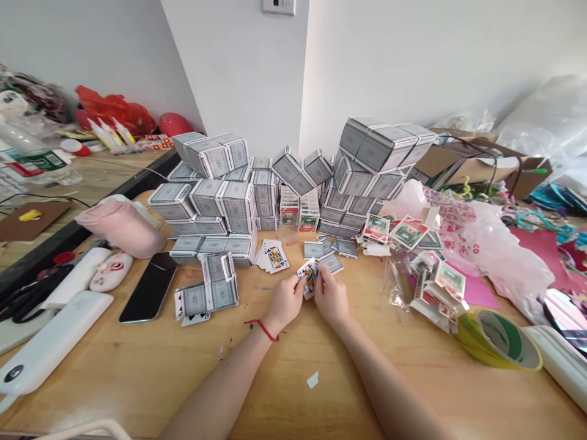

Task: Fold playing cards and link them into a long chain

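Between my two hands, over the middle of the wooden table, is a playing card (308, 276) with a queen on its face. My left hand (287, 299) pinches its left side, and my right hand (333, 295) grips its right side. Whether more cards lie behind it I cannot tell. Just beyond my left hand a face-up pile of cards (273, 255) lies fanned. Several face-down cards (331, 263) are spread beyond my right hand. To the left stands a small folded-card piece (219, 284) with loose cards under it.
Stacked card blocks rise at left (223, 198) and right (385, 146), with card boxes (290, 215) between. Opened card boxes (443, 287) and yellow tape (498, 342) lie right. A phone (149, 287) and a white device (57, 342) lie left. A paper scrap (312, 380) lies in front.
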Demonstrator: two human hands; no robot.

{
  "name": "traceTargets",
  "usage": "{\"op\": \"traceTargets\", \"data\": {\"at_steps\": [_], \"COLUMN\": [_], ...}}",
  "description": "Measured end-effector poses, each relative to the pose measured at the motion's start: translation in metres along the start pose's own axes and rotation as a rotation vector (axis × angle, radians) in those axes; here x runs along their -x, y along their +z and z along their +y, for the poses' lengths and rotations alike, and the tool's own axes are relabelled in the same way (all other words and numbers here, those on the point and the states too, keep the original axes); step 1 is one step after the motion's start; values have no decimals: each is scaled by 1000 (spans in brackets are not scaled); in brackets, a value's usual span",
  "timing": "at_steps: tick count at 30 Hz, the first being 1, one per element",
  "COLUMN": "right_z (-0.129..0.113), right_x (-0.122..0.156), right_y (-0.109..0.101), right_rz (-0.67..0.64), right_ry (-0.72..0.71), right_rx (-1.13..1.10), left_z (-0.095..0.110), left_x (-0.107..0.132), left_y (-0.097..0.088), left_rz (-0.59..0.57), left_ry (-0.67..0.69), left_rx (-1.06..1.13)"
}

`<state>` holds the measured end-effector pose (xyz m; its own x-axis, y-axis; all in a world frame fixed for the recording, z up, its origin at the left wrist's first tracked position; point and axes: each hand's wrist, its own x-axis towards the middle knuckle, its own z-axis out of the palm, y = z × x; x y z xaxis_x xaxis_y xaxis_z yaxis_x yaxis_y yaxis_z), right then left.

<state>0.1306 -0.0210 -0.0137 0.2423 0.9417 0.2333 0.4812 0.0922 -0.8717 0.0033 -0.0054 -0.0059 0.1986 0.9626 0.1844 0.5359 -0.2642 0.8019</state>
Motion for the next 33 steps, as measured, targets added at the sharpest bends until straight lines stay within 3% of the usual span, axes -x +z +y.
{"op": "traceTargets", "data": {"at_steps": [6,9,12,15,18,20,25,33], "right_z": [-8,-11,-12,-10,-11,-12,-18,-15], "right_x": [2,2,-2,-9,-13,-13,-6,0], "right_y": [5,5,2,-2,-2,-1,2,11], "right_rz": [-27,-75,-134,-213,-303,-368,-441,-308], "right_ry": [-117,-119,-11,205,410,502,564,468], "right_rx": [158,96,-153,-573,-914,-1000,-1026,-942], "left_z": [6,5,2,2,3,4,2,2], "left_x": [5,3,-3,-8,-9,-8,-5,-3], "left_y": [4,4,0,-5,-6,-5,-1,-1], "left_rz": [22,46,85,128,100,62,16,-14], "left_ry": [-6,-19,-32,-66,-69,-67,-110,-112], "left_rx": [48,21,21,98,206,251,325,330]}}
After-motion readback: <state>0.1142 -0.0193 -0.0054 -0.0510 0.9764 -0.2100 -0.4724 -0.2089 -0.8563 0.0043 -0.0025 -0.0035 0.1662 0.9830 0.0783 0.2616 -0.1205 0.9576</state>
